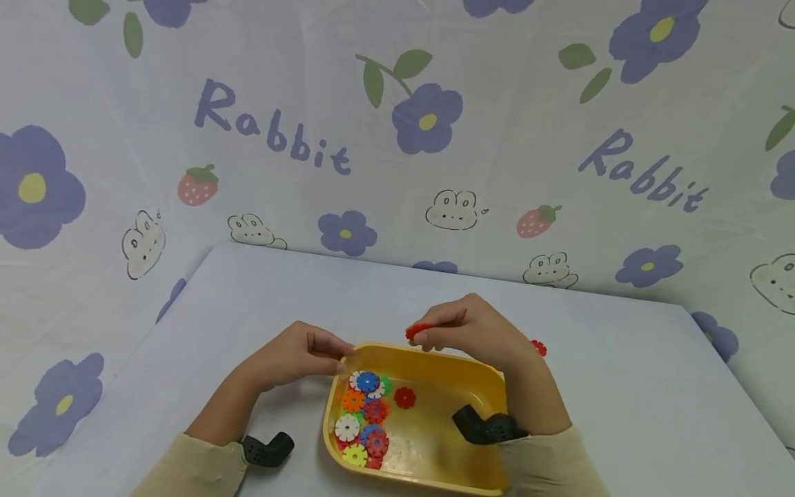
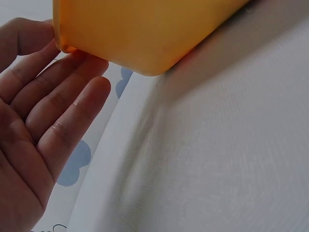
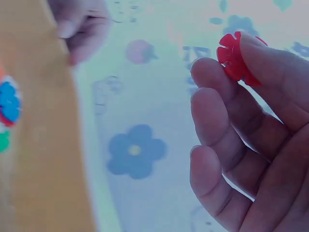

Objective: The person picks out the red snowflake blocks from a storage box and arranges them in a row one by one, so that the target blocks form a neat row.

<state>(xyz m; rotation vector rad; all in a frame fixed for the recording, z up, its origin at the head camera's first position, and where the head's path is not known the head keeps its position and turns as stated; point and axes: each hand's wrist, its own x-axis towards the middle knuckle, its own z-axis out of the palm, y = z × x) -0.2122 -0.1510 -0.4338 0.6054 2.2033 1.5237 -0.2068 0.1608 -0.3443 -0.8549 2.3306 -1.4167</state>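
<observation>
My left hand [image 1: 301, 355] grips the far left corner of a yellow plastic tray [image 1: 435, 431], thumb at the rim. In the left wrist view, its other fingers [image 2: 72, 108] spread under and beside the tray's outer wall [image 2: 140, 34]. Between thumb and index finger, my right hand [image 1: 472, 335] pinches a red notched plastic disc [image 3: 232, 60], a snowflake-type building piece, above the tray's far rim. The right hand's remaining fingers curve loosely. Inside the tray, several colourful discs [image 1: 375, 412] are piled along the left side, and one red disc [image 1: 405, 397] lies apart from them.
Another red disc [image 1: 539, 347] lies on the white table [image 1: 646, 400] beyond the right forearm. Black wrist-worn devices [image 1: 268, 450] stick out from both sleeves, the right one over the tray. A cloth printed with flowers and rabbits [image 1: 397, 172] hangs behind the table.
</observation>
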